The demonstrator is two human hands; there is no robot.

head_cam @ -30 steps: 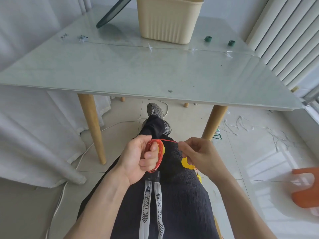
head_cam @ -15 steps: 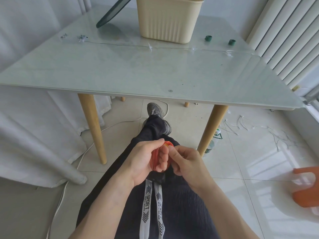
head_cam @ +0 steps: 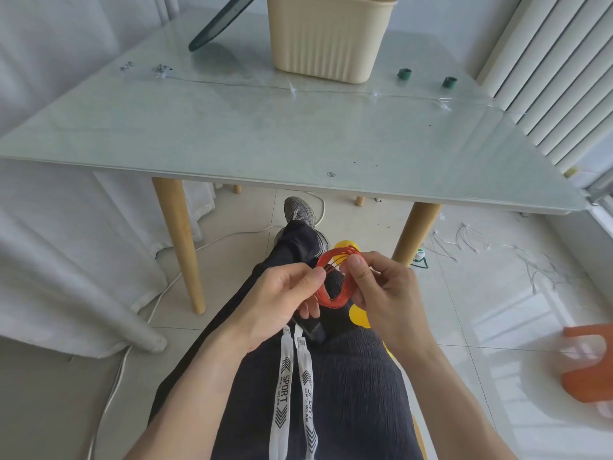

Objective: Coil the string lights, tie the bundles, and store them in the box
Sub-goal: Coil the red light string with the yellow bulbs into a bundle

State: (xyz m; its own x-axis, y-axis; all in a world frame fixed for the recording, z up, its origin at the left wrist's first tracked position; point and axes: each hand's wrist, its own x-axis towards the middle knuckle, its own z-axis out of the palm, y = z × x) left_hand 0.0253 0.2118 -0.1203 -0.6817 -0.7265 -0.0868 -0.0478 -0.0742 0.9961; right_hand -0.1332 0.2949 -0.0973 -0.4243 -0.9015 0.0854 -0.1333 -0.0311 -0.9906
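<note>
Head view, hands: we hold a small red coil (head_cam: 335, 277) over our lap, left hand (head_cam: 282, 300) pinching its near side, right hand (head_cam: 381, 290) closed on its far side.
Head view, done: we judge this bundle wound; no tie shows on it.
Head view, left: tying, then storing in the beige box (head_cam: 328, 38), which stands well apart at the far side of the table (head_cam: 232, 141).
Head view, more work: a thin clear strand (head_cam: 298, 91) lies uncoiled across the table.
</note>
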